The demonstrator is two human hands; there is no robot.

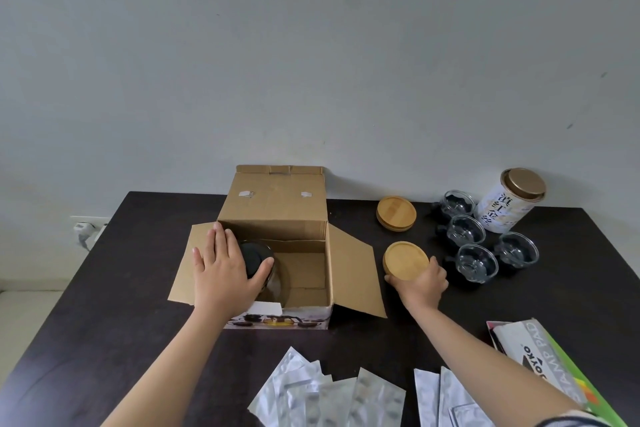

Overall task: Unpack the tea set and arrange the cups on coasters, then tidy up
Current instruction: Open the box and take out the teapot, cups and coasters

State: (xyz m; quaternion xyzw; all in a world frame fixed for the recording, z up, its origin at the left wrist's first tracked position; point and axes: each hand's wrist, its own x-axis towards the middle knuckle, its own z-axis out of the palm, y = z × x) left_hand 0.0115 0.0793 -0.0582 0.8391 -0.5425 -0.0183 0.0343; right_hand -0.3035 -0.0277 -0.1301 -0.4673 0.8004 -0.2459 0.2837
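An open cardboard box (pixel 277 215) stands mid-table with its flaps spread. Inside its left part sits a dark glass teapot (pixel 254 258) with a black lid. My left hand (pixel 225 270) lies over the pot, fingers spread across its left side and thumb on its lid edge. Right of the box, my right hand (pixel 424 282) grips a round bamboo coaster (pixel 406 260) at its near edge, down on the table. A stack of bamboo coasters (pixel 396 212) lies further back. Several small glass cups (pixel 476 262) with dark handles stand at the right.
A white tea tin (pixel 509 201) with a gold lid leans by the wall at back right. Several silver foil packets (pixel 329 395) lie along the near edge. A stamp pad box (pixel 540 354) sits at near right. A wall socket (pixel 85 227) is left of the dark table (pixel 114 305).
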